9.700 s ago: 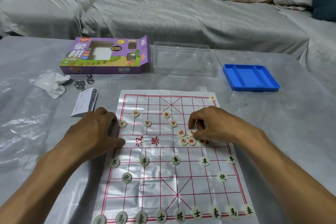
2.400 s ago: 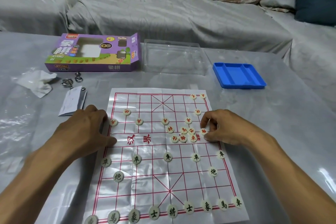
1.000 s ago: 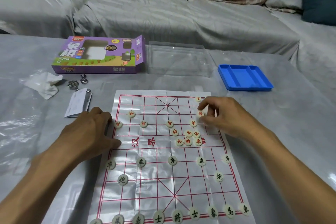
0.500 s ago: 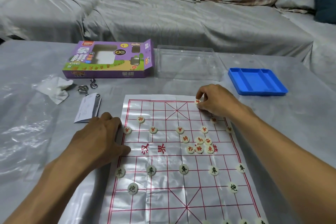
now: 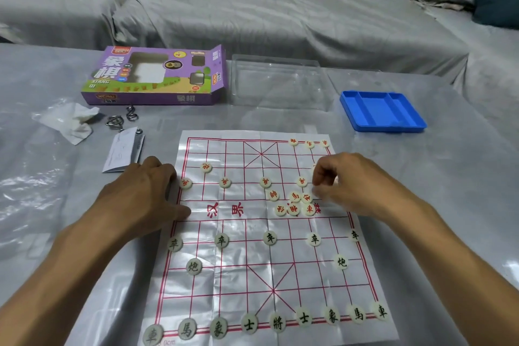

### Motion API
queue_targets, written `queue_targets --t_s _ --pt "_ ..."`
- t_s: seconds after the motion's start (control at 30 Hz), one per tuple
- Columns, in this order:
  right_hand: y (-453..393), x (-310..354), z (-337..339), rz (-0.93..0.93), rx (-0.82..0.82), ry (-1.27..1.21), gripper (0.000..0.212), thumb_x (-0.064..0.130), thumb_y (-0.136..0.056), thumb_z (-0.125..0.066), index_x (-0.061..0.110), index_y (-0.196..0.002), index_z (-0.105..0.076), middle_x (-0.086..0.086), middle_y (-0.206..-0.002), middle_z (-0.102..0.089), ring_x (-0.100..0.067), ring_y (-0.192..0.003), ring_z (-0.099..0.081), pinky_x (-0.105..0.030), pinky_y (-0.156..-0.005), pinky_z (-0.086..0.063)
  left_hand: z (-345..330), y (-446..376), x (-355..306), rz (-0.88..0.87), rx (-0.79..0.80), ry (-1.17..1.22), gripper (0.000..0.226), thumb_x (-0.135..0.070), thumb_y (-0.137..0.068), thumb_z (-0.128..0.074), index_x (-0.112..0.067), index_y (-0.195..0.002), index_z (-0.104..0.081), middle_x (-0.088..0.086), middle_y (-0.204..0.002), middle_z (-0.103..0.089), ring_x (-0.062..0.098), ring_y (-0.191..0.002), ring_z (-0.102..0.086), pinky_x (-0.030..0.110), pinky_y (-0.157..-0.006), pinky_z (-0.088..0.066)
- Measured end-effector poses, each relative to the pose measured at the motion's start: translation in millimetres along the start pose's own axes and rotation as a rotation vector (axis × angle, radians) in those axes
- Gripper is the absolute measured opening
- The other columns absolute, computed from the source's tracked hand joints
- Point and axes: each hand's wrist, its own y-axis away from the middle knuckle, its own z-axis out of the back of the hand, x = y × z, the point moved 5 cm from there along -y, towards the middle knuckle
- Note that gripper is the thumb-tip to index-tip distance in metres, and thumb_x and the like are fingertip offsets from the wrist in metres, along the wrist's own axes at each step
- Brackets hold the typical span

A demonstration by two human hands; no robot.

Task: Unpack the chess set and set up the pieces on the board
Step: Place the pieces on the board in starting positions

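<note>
The left hand (image 5: pixel 146 196) lies flat, pinning the xiangqi board sheet (image 5: pixel 261 236). The right hand (image 5: pixel 345 182), fingers curled, reaches for the loose red pieces (image 5: pixel 295 203) mid-board; whether it holds one is unclear. A careless brush could scatter placed pieces.

Glossy creased plastic board (image 5: pixel 252 261), glossy blue plastic tray (image 5: pixel 382 114), cardboard box (image 5: pixel 157 78), clear wrinkled table film (image 5: pixel 36 196)

Sixteen black-marked pieces (image 5: pixel 270 237), fourteen red-marked pieces (image 5: pixel 224 182) in clear view, one board (image 5: pixel 244 267), one purple box (image 5: pixel 157 76), one blue tray (image 5: pixel 415 126), one left hand (image 5: pixel 146 194), one right hand (image 5: pixel 356 182).
</note>
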Motion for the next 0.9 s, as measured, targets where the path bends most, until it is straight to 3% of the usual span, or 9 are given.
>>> queue_targets --t_s 0.17,0.37,0.6,0.9 --pt "-9 -7 -16 0.002 0.025 0.002 0.012 0.036 -0.083 -0.071 0.032 -0.091 -0.063 0.016 -0.089 -0.062 -0.007 -0.083 -0.059 -0.033 -0.080 -0.056 2 0 -1 -0.001 0.002 0.005 0.059 -0.060 -0.068 -0.073 -0.029 -0.114 -0.053 -0.007 -0.111 -0.049 0.016 -0.098 -0.048 0.035 -0.076 -0.048" --pt "-10 -2 -20 0.140 0.153 0.065 0.027 0.018 -0.088 -0.064 0.037 -0.108 -0.064 0.015 -0.103 -0.062 -0.008 -0.092 -0.059 -0.026 -0.084 -0.054 2 0 -2 0.004 0.008 -0.004 0.061 -0.061 -0.068 -0.072 -0.029 -0.116 -0.052 -0.007 -0.113 -0.049 0.015 -0.098 -0.047 0.033 -0.074 -0.047" --pt "-13 -7 -20 0.148 0.113 0.169 0.025 0.041 -0.085 -0.071 0.036 -0.108 -0.061 0.016 -0.097 -0.060 -0.008 -0.084 -0.057 -0.022 -0.078 -0.053 3 1 -3 0.003 0.008 -0.004 0.062 -0.060 -0.070 -0.072 -0.028 -0.119 -0.052 -0.006 -0.116 -0.050 0.016 -0.100 -0.048 0.036 -0.079 -0.050" --pt "-13 -9 -22 0.145 0.133 0.143 0.026 0.036 -0.085 -0.072 0.036 -0.110 -0.062 0.015 -0.101 -0.062 -0.009 -0.089 -0.059 -0.020 -0.080 -0.052 2 1 -2 0.006 0.014 -0.007 0.063 -0.061 -0.070 -0.071 -0.028 -0.120 -0.051 -0.007 -0.118 -0.049 0.014 -0.100 -0.048 0.034 -0.076 -0.049"
